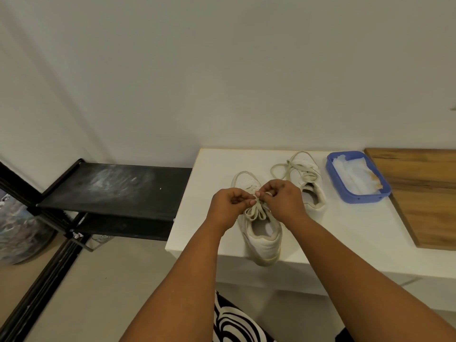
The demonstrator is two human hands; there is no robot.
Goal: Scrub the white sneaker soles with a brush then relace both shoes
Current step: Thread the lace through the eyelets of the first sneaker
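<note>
At the left of the frame stands a black shoe rack (111, 188) with a dusty top shelf, touching the white table (197, 218). At the centre, a white sneaker (261, 233) lies on the table, its heel over the near edge. The left hand (228, 206) pinches its lace (255, 211) with curled fingers, and the right hand (283, 198) pinches the same lace just beside it; both hands meet above the tongue, where the lace loops hang down. To the upper right is the second sneaker (308, 183), with loose laces lying on top. Further right sits a blue tray (357, 196) holding a white cloth (355, 176), and beside it a wooden board (424, 193).
</note>
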